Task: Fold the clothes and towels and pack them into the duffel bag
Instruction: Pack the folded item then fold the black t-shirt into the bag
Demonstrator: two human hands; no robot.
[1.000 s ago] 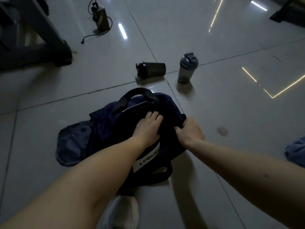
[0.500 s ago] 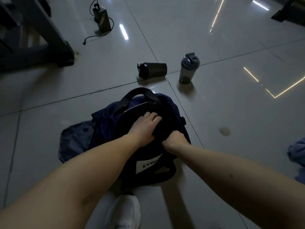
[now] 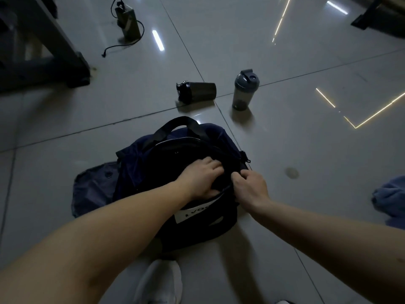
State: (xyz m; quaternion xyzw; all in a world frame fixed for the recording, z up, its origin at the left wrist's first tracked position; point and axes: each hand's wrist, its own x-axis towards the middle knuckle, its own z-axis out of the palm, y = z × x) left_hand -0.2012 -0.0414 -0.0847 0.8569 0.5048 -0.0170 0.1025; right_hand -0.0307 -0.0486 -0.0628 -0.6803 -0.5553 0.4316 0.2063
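A dark navy duffel bag (image 3: 153,163) with a white label sits on the tiled floor in front of me, one black handle arching up at its far side. My left hand (image 3: 202,178) presses flat on the dark cloth at the bag's mouth. My right hand (image 3: 249,187) pinches the bag's near right rim, fingers closed on the fabric or zipper there. A grey cloth piece (image 3: 92,189) spreads out from under the bag's left side. A blue towel (image 3: 392,200) lies crumpled at the right edge.
Two shaker bottles lie beyond the bag: a black one (image 3: 197,92) on its side, a grey one (image 3: 244,91) upright. A dark machine frame (image 3: 43,62) stands far left, a small corded box (image 3: 128,20) behind it. My white shoe (image 3: 160,281) is below the bag.
My right hand moved from the bag's right side to its front rim, then back right, closing on the edge. My left hand stayed pressed on the bag's top.
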